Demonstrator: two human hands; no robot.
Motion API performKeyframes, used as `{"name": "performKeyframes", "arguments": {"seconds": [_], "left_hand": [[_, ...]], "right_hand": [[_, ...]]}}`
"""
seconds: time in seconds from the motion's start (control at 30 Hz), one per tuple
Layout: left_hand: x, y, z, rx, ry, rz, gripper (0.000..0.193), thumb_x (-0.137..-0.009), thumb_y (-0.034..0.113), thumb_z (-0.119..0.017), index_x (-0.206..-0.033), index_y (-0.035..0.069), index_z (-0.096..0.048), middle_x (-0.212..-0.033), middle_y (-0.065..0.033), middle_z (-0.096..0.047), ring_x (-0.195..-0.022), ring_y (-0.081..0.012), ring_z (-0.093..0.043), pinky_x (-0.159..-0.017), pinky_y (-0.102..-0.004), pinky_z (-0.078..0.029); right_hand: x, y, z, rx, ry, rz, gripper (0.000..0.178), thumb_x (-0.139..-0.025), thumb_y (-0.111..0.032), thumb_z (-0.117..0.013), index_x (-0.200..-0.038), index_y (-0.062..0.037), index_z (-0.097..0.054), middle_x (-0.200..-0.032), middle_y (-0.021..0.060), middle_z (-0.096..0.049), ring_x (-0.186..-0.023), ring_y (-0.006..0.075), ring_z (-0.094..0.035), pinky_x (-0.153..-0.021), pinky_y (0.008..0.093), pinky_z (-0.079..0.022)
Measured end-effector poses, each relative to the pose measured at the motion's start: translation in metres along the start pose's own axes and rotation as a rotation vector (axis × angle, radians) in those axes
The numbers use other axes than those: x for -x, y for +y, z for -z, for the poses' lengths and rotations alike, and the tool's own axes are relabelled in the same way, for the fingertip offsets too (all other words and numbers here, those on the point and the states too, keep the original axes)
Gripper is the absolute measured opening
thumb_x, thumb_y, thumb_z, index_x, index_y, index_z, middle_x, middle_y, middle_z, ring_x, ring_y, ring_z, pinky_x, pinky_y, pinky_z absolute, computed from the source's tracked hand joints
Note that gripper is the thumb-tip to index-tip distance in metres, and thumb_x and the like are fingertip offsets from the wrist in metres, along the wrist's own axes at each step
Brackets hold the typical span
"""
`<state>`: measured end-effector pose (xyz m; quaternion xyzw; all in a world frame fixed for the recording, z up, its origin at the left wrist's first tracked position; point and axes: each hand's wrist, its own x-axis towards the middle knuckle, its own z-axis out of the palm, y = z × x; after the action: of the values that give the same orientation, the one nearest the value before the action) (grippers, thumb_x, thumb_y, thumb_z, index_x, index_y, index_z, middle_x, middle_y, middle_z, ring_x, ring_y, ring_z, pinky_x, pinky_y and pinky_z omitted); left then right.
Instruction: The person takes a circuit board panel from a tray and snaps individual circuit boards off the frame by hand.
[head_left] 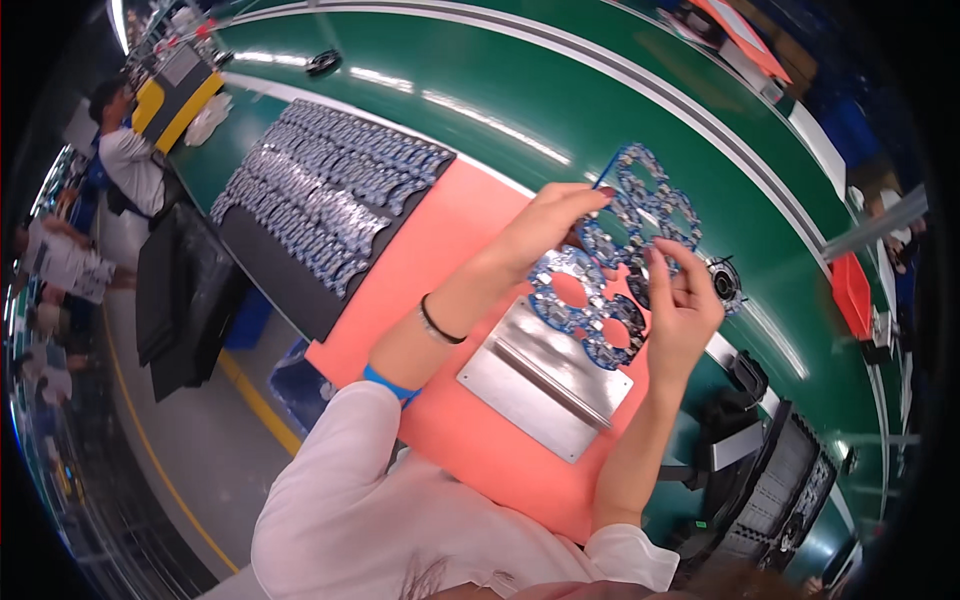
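Both hands hold a blue circuit board panel with ring-shaped cut-outs (pixel 668 207), raised and tilted over the work mat. My left hand (pixel 552 222) pinches its left edge, with the thumb on top. At the right, my right hand (pixel 685 305) has its fingertips closed against the board's lower edge. More ring-shaped blue circuit board (pixel 570 308) shows below the hands, overlapping a metal fixture; I cannot tell whether it joins the upper part. The silver metal fixture (pixel 530 395), a flat plate with a raised bar, rests on the orange mat (pixel 450 420).
Rows of similar boards (pixel 330 185) cover a black sheet (pixel 300 285) at the left. Beyond the mat runs a green bench (pixel 480 65). A black round part (pixel 724 281) and a black rack (pixel 780 490) are at the right. A person (pixel 130 160) sits far left.
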<state>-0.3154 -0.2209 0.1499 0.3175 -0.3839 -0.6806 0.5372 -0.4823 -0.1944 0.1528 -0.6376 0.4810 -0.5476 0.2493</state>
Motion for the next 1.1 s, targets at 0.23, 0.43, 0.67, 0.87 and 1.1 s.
{"name": "performKeyframes", "arguments": {"seconds": [0.23, 0.43, 0.67, 0.87, 1.1], "left_hand": [[-0.005, -0.010, -0.009, -0.132, -0.013, 0.020, 0.022, -0.090, 0.019, -0.046, -0.093, -0.001, -0.056, -0.079, -0.0059, -0.061, -0.063, -0.0126, -0.062, -0.054, -0.0254, -0.052], [0.009, -0.009, 0.000, -0.107, 0.064, -0.028, 0.023, -0.087, 0.022, -0.050, -0.087, 0.002, -0.059, -0.073, -0.0018, -0.059, -0.062, -0.0087, -0.058, -0.052, -0.0230, -0.046], [0.001, -0.006, -0.004, -0.316, 0.031, -0.139, 0.029, -0.088, 0.033, -0.052, -0.084, 0.006, -0.060, -0.067, 0.0052, -0.049, -0.059, -0.0027, -0.045, -0.050, -0.0205, -0.038], [0.004, 0.006, -0.012, -0.384, -0.059, -0.183, 0.034, -0.090, 0.033, -0.049, -0.092, 0.002, -0.061, -0.073, 0.0014, -0.057, -0.059, -0.0045, -0.051, -0.051, -0.0210, -0.041], [0.002, -0.002, -0.014, -0.302, -0.106, -0.170, 0.033, -0.091, 0.029, -0.048, -0.097, -0.002, -0.059, -0.082, -0.0043, -0.063, -0.067, -0.0074, -0.059, -0.055, -0.0220, -0.048]], "right_hand": [[0.001, 0.004, 0.009, 0.176, -0.113, 0.129, 0.009, -0.076, -0.003, -0.067, -0.084, -0.0025, -0.065, -0.069, 0.0058, -0.060, -0.049, 0.0093, -0.047, -0.045, 0.0229, -0.036], [0.012, 0.009, -0.015, -0.053, 0.003, 0.112, 0.005, -0.082, -0.003, -0.061, -0.086, -0.0005, -0.063, -0.067, 0.0027, -0.058, -0.053, 0.0087, -0.049, -0.049, 0.0212, -0.039], [-0.011, 0.047, 0.032, -1.079, 0.183, -0.303, 0.015, -0.091, -0.014, -0.049, -0.092, 0.0007, -0.049, -0.060, -0.0035, -0.029, -0.048, 0.0031, -0.020, -0.041, 0.0199, -0.017], [-0.016, 0.054, 0.039, -1.274, 0.144, -0.345, 0.013, -0.091, -0.012, -0.047, -0.085, 0.0000, -0.046, -0.062, -0.0018, -0.030, -0.045, 0.0049, -0.018, -0.039, 0.0207, -0.019], [-0.007, 0.024, 0.036, -1.068, 0.173, -0.387, 0.015, -0.091, -0.016, -0.047, -0.082, -0.0033, -0.046, -0.062, -0.0026, -0.024, -0.047, 0.0039, -0.015, -0.040, 0.0204, -0.014]]}}
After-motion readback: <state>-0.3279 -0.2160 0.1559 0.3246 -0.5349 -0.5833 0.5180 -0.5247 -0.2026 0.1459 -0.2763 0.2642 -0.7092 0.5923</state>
